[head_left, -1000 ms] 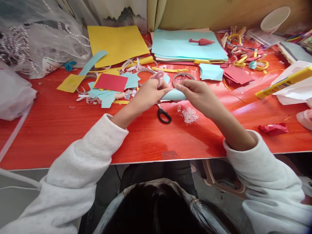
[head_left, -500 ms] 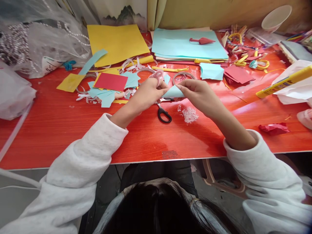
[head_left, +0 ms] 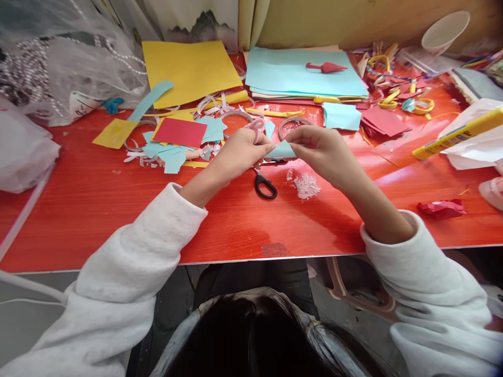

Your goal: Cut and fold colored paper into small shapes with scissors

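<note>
A small light-blue paper [head_left: 282,151] is stretched between my two hands above the red table. Its left end is pinched in the fingers of my left hand [head_left: 245,150], and the right end is in the thumb and fingers of my right hand [head_left: 318,146]. Under the hands lie scissors with a black handle [head_left: 266,186]; their blades are mostly hidden. A pink object [head_left: 257,125] shows just behind my left fingers. A tape roll [head_left: 293,123] lies behind the paper, and white shreds [head_left: 306,186] are heaped in front of my right hand.
Yellow sheets [head_left: 192,70] and light-blue sheets [head_left: 298,73] lie at the back. Coloured scraps [head_left: 168,152] spread on the left, and red squares [head_left: 385,121] on the right. A yellow tube [head_left: 458,133] and crumpled red paper [head_left: 442,208] are further right. Plastic bags [head_left: 25,149] stand at the left.
The light-blue paper between my hands looks flatter and narrower. Both hands have shifted only slightly, with the same grips.
</note>
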Tool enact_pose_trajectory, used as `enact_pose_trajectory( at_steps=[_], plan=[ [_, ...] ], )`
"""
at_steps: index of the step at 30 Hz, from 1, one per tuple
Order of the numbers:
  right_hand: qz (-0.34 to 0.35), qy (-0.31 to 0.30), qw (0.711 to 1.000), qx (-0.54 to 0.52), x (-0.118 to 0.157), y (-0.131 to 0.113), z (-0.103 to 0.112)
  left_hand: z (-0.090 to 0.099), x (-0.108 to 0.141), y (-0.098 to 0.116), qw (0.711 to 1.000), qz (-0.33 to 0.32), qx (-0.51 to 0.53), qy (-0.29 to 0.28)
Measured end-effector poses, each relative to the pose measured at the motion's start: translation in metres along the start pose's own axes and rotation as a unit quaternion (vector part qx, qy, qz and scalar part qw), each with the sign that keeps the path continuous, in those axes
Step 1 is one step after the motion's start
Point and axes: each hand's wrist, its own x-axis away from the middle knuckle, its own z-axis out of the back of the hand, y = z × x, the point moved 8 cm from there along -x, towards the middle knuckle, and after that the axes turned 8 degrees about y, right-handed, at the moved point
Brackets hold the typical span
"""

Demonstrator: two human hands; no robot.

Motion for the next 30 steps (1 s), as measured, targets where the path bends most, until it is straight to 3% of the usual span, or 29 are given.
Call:
enact_pose_trajectory(
  at_steps=[9, 16, 22, 27, 30],
  plan=[
    [0.026, 0.023, 0.998, 0.043, 0.001, -0.002, 0.004, 0.000, 0.002, 0.004, 1.000, 0.004, 0.031, 0.002],
    [0.010, -0.022, 0.999, 0.029, 0.002, -0.001, -0.003, 0.006, 0.000, 0.011, 0.999, -0.011, 0.044, 0.023],
    [0.018, -0.002, 1.000, 0.026, 0.002, -0.004, 0.001, 0.003, 0.001, 0.007, 1.000, 0.000, 0.021, 0.006],
    [0.003, -0.038, 0.999, 0.019, 0.002, -0.002, -0.005, 0.006, 0.002, 0.006, 0.999, -0.014, -0.007, 0.028],
    [0.005, -0.027, 0.999, 0.026, 0.002, 0.001, -0.004, 0.004, 0.003, 0.009, 1.000, -0.014, -0.005, 0.016]
  ],
)
